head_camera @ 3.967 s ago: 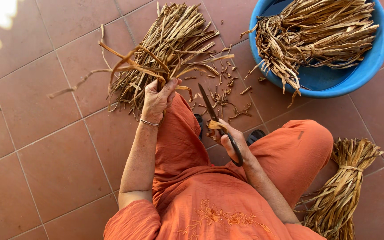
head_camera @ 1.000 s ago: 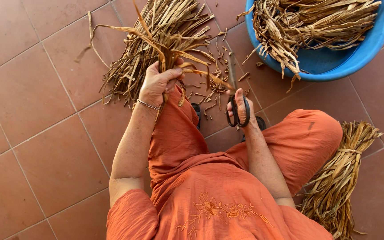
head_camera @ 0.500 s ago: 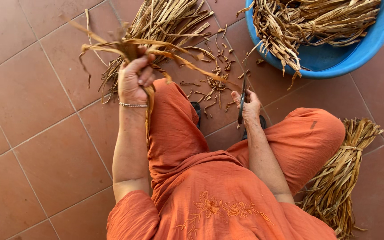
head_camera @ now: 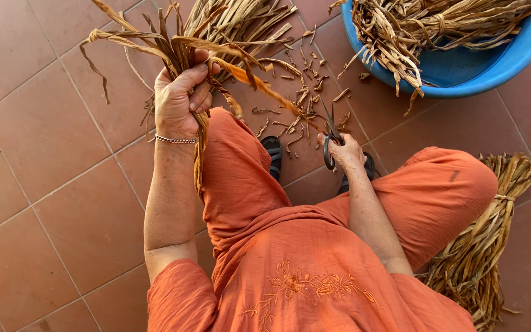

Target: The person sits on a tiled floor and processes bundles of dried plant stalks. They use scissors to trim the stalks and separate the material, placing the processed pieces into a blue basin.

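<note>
Dried tan leaf strips, a bunch (head_camera: 179,52), clenched in left hand (head_camera: 179,98) above the knee. Right hand (head_camera: 345,154) closed on black-handled scissors (head_camera: 332,138), blades toward a trailing strip. Trimming step; next cut needs alignment.

a home patio: terracotta floor tiles (head_camera: 50,141), blue washtub (head_camera: 462,71).

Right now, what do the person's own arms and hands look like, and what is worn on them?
Both forearms are bare. The left hand has a thin silver chain bracelet at the wrist. The right hand shows no jewellery. Short orange sleeves end near the elbows, part of an orange top with embroidered flowers.
</note>
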